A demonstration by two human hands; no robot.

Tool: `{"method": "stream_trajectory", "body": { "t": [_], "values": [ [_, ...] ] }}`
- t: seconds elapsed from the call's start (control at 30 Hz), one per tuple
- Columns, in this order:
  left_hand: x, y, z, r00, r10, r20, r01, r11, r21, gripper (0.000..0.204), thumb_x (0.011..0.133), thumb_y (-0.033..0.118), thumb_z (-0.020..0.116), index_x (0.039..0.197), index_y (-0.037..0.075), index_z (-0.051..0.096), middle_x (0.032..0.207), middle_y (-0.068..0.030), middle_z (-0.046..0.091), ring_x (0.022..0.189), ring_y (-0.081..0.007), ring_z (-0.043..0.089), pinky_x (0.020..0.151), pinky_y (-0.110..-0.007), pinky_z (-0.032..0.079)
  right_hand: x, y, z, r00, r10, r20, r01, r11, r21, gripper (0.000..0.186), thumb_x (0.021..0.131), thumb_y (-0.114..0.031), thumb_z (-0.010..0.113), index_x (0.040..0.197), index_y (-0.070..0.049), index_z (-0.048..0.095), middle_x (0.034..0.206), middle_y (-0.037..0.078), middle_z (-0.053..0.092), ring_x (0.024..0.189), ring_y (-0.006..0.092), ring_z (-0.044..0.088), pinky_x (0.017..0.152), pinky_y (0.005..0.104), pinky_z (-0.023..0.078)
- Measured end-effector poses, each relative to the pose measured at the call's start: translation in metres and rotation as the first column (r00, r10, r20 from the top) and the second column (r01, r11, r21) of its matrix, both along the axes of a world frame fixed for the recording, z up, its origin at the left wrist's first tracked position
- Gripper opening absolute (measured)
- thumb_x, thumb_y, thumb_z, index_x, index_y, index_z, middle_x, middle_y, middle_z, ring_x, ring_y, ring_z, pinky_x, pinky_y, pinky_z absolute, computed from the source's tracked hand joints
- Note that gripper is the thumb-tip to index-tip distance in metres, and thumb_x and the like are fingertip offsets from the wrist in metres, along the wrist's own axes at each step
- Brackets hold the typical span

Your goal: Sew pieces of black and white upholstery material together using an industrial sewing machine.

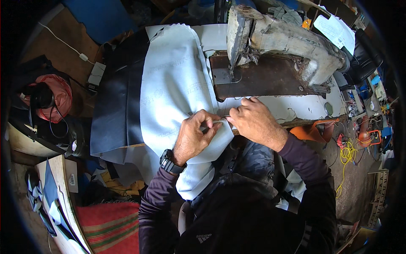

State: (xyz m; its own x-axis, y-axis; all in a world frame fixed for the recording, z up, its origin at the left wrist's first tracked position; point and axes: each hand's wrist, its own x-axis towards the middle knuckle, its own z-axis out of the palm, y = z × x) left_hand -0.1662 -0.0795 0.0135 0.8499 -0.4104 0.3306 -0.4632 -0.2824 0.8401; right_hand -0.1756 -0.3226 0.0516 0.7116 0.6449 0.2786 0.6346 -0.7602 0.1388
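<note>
A large piece of upholstery material [171,84], white on its back side, drapes over the sewing table and down past its front edge. At the table's front edge, my left hand [195,134] pinches the edge of this material between thumb and fingers. Close beside it on the right, my right hand [256,120] is closed at the same edge; whatever its fingertips hold is too small to make out. Just beyond my hands stands an old, worn sewing machine [287,40], its needle area over a metal plate [226,76]. Black material [118,106] lies to the left.
A paper sheet [336,31] rests by the machine's right end. Orange material [315,130] hangs below the table's right side. A yellow cord [347,151] lies on the floor at right. At lower left are a red striped cloth [110,224] and a board [63,199].
</note>
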Motion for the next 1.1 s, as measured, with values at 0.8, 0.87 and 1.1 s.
{"method": "stream_trajectory", "body": {
  "t": [0.8, 0.87, 1.1],
  "values": [
    [-0.092, -0.02, -0.026, 0.943, -0.331, -0.032, 0.319, 0.928, -0.194, 0.031, 0.079, -0.017, 0.067, 0.085, 0.007, 0.048, 0.105, -0.0126, 0.072, 0.099, -0.0357, 0.071, 0.09, -0.043, 0.056, 0.021, -0.134, -0.006, 0.834, -0.512, 0.205, 0.53, 0.847, -0.043, 0.03, 0.098, -0.034, 0.075, 0.102, -0.005, 0.074, 0.105, 0.012, 0.075, 0.109, 0.0319, 0.068, 0.099, 0.0487, 0.049],
    [-0.12, -0.037, -0.038, 0.897, -0.441, -0.042, 0.405, 0.855, -0.323, 0.034, 0.089, -0.015, 0.07, 0.084, 0.007, 0.045, 0.107, -0.0115, 0.072, 0.099, -0.0299, 0.073, 0.079, -0.037, 0.056, 0.02, -0.102, 0.008, 0.855, -0.348, 0.384, 0.316, 0.937, 0.145, 0.029, 0.097, -0.031, 0.077, 0.105, -0.004, 0.072, 0.107, 0.013, 0.074, 0.105, 0.0327, 0.068, 0.095, 0.0494, 0.051],
    [-0.141, -0.086, -0.074, 0.796, -0.559, -0.233, 0.482, 0.818, -0.313, 0.034, 0.084, -0.015, 0.07, 0.088, 0.005, 0.043, 0.095, -0.0111, 0.067, 0.088, -0.0286, 0.067, 0.077, -0.038, 0.053, 0.062, 0.099, 0.021, 0.983, -0.005, -0.184, 0.055, 0.963, 0.265, 0.042, 0.103, -0.041, 0.069, 0.109, 0.0, 0.075, 0.112, 0.021, 0.076, 0.101, 0.0396, 0.072, 0.088, 0.0501, 0.058]
  ]
}}
